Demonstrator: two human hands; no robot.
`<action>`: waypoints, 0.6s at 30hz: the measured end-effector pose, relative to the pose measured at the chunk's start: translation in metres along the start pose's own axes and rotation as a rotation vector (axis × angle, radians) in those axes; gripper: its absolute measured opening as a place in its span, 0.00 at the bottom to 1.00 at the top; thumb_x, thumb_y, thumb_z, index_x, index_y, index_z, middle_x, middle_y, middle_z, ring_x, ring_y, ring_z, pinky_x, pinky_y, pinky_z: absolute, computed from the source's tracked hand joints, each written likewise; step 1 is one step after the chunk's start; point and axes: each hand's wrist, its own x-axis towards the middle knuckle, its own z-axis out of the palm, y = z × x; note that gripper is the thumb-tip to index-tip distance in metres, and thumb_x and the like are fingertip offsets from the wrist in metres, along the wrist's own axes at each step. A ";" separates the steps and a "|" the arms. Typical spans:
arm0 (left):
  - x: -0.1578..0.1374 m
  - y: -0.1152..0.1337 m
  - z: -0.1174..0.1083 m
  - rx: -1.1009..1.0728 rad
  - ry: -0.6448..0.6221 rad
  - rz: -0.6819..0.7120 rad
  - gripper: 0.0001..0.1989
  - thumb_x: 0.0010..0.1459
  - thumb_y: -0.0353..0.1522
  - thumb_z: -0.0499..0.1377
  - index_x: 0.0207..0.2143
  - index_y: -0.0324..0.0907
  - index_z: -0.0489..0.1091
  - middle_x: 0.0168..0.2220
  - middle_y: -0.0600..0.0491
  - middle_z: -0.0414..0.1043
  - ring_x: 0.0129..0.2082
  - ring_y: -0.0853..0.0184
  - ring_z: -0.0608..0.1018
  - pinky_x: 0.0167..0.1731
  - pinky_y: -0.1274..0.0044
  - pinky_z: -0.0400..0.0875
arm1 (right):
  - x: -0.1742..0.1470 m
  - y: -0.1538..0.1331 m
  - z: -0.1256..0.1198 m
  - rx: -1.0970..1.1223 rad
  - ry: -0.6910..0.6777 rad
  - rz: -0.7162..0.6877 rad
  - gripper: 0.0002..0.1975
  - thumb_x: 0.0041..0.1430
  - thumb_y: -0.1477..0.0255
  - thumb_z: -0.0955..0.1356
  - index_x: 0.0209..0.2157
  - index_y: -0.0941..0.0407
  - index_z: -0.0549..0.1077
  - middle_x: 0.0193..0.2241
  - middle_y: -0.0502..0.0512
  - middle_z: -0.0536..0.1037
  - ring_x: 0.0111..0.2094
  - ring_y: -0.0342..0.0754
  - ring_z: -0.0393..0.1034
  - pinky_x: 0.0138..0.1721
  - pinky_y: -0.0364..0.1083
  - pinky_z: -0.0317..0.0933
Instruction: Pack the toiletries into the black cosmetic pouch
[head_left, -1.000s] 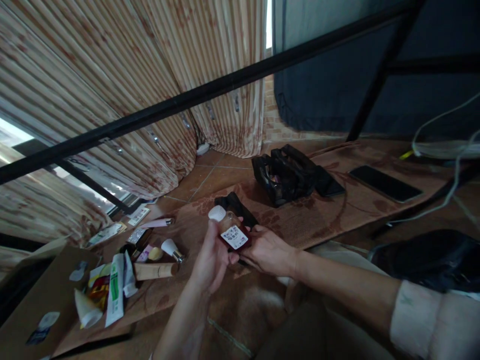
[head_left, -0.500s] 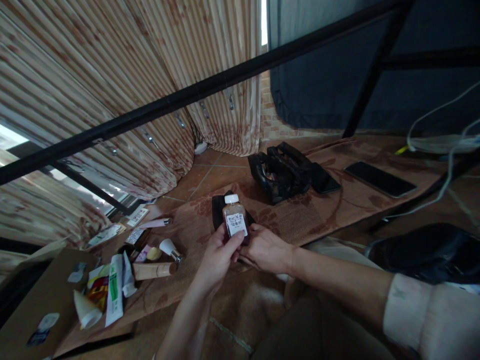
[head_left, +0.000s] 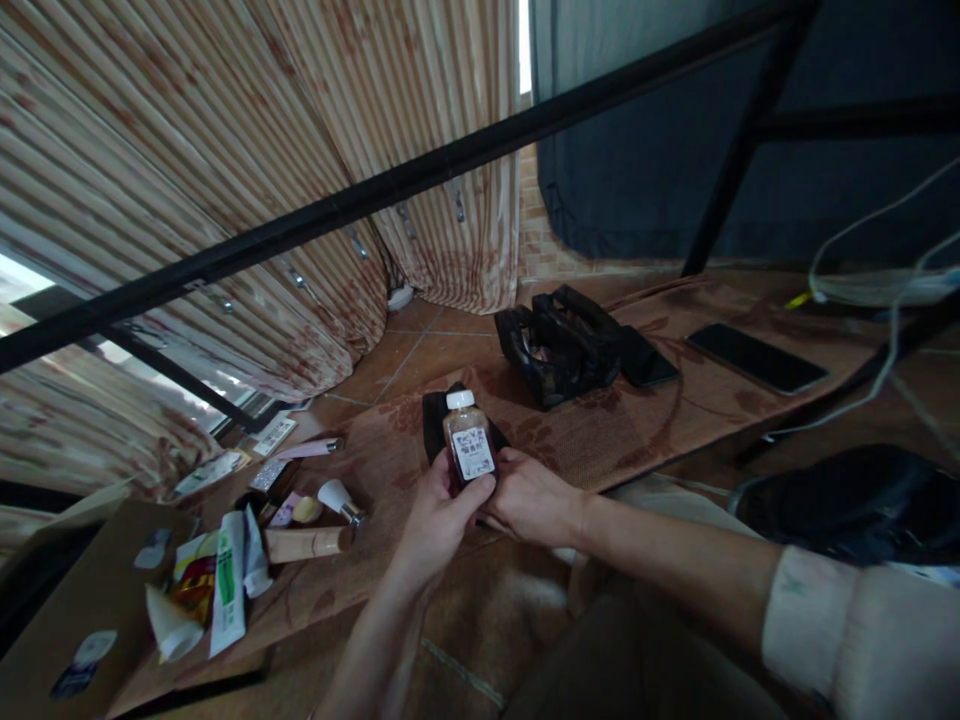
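A small bottle (head_left: 470, 445) with a white cap, dark reddish contents and a white printed label is held upright, tilted slightly back. My left hand (head_left: 441, 520) is closed around its lower left side, the thumb lying across the bottom of the label. My right hand (head_left: 534, 497) is closed against the lower right side of the bottle, its fingertips hidden beneath. A dark object (head_left: 435, 425), which I cannot make out, lies on the brown cloth (head_left: 600, 440) behind the bottle.
Tubes (head_left: 229, 580), a makeup brush (head_left: 341, 500) and other small items lie at left, beside a cardboard box (head_left: 112, 590). A black bag (head_left: 555, 345) and two phones, one a dark phone (head_left: 757, 357), lie at right. A black metal bar (head_left: 420, 170) crosses above.
My left thumb has slid lower and to the right on the bottle, uncovering more of the label. Both hands keep hold in nearly the same place.
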 end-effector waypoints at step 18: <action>-0.001 -0.005 0.006 -0.052 0.161 -0.043 0.21 0.48 0.43 0.65 0.39 0.38 0.71 0.24 0.58 0.66 0.19 0.77 0.64 0.15 0.84 0.59 | -0.001 -0.001 -0.004 0.027 0.053 -0.013 0.12 0.64 0.70 0.63 0.36 0.57 0.78 0.32 0.59 0.81 0.36 0.50 0.73 0.39 0.50 0.52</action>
